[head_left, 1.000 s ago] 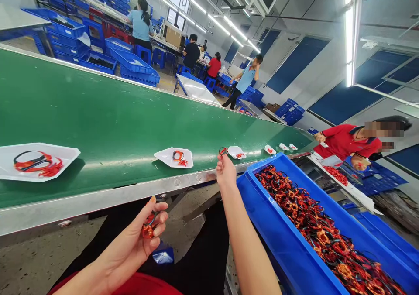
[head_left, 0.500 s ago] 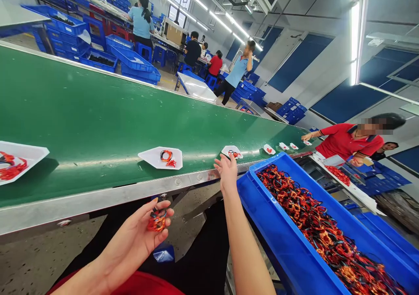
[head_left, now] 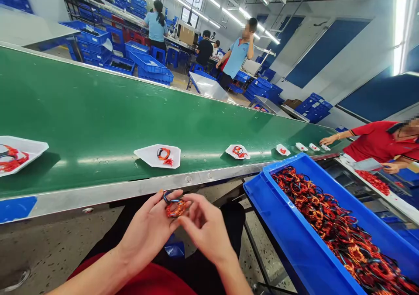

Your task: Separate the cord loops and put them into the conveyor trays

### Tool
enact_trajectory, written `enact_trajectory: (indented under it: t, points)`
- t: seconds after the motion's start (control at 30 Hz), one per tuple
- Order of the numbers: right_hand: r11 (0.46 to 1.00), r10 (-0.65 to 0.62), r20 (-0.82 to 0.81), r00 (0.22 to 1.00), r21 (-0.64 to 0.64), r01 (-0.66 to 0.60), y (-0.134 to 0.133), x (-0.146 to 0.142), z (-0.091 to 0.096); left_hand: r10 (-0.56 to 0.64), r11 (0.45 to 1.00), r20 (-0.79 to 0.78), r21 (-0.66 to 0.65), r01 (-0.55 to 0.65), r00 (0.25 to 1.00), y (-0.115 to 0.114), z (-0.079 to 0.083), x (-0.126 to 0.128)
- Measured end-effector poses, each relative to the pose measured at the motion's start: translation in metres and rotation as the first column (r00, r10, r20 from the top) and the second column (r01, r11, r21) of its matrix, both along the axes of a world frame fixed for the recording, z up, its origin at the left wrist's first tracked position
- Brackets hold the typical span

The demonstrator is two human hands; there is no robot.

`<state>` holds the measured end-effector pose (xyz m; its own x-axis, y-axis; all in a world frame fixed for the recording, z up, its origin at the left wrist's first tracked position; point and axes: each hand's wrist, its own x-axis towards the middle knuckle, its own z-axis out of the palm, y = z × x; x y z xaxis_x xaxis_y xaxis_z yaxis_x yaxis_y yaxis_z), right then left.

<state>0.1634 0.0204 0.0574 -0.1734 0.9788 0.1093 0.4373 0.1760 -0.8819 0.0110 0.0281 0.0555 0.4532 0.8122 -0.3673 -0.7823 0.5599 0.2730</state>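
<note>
My left hand (head_left: pixel 152 223) is palm up over my lap, its fingers curled round a small coil of red-orange and black wire (head_left: pixel 175 208). Thumb and fingers of my right hand (head_left: pixel 206 225) close in a pinch at the coil's right side. Just beyond both hands runs the green conveyor belt (head_left: pixel 98 111). On it, a white boat-shaped tray (head_left: pixel 149 157) holds a black and orange wire coil with red pieces. Farther right sits another white tray (head_left: pixel 231 150) with a similar coil.
At my right, a blue bin (head_left: pixel 294 216) is heaped with wire coils (head_left: pixel 334 229). A metal rail (head_left: pixel 121 188) edges the belt. More white trays (head_left: pixel 283 150) lie farther along. A co-worker in red (head_left: pixel 379 142) reaches onto the belt at the far right.
My right hand has left the second white tray and come back to the coil in my left hand. That tray now holds a coil in plain view. The camera view has shifted slightly.
</note>
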Motion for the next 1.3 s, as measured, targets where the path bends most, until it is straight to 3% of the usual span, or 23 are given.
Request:
enact_trajectory:
  t: [0.13,0.47,0.53,0.6,0.7,0.77,0.83,1.0,1.3]
  points:
    - [0.994,-0.097,0.099,0.99,0.056,0.092,-0.015,-0.011,-0.024,-0.014,0.999,0.032,-0.029,0.015,0.999,-0.002,0.001,0.004]
    - [0.982,-0.187,-0.201,0.962,-0.034,0.184,-0.014,-0.005,-0.034,-0.044,0.999,0.081,0.015,0.043,0.996,-0.005,-0.003,0.003]
    - [0.975,-0.217,-0.32,0.922,-0.117,0.189,-0.013,-0.006,-0.036,-0.044,0.999,0.072,0.008,0.044,0.996,-0.004,-0.003,0.003]
    - [0.947,-0.275,-0.544,0.793,-0.298,0.124,-0.013,-0.006,-0.037,-0.046,0.999,0.063,-0.002,0.046,0.997,-0.003,-0.003,0.002]
    - [0.836,-0.431,-0.812,0.394,-0.523,-0.164,-0.013,-0.003,-0.037,-0.047,0.999,0.042,-0.019,0.048,0.998,-0.002,-0.004,0.002]
    - [0.78,-0.504,-0.842,0.194,-0.54,-0.318,-0.014,-0.001,-0.038,-0.046,0.999,0.016,-0.019,0.046,0.999,-0.002,-0.006,0.002]
    - [0.759,-0.532,-0.841,0.092,-0.523,-0.388,-0.015,0.0,-0.04,-0.048,0.999,-0.032,-0.017,0.047,0.998,-0.002,-0.008,0.001]
    - [0.734,-0.571,-0.821,-0.024,-0.497,-0.464,-0.016,-0.004,-0.045,-0.072,0.997,-0.216,-0.009,0.072,0.974,-0.007,-0.013,0.002]
    - [0.729,-0.564,-0.826,-0.012,-0.491,-0.478,-0.017,-0.007,-0.046,-0.082,0.996,-0.286,0.013,0.089,0.955,-0.007,-0.012,0.004]
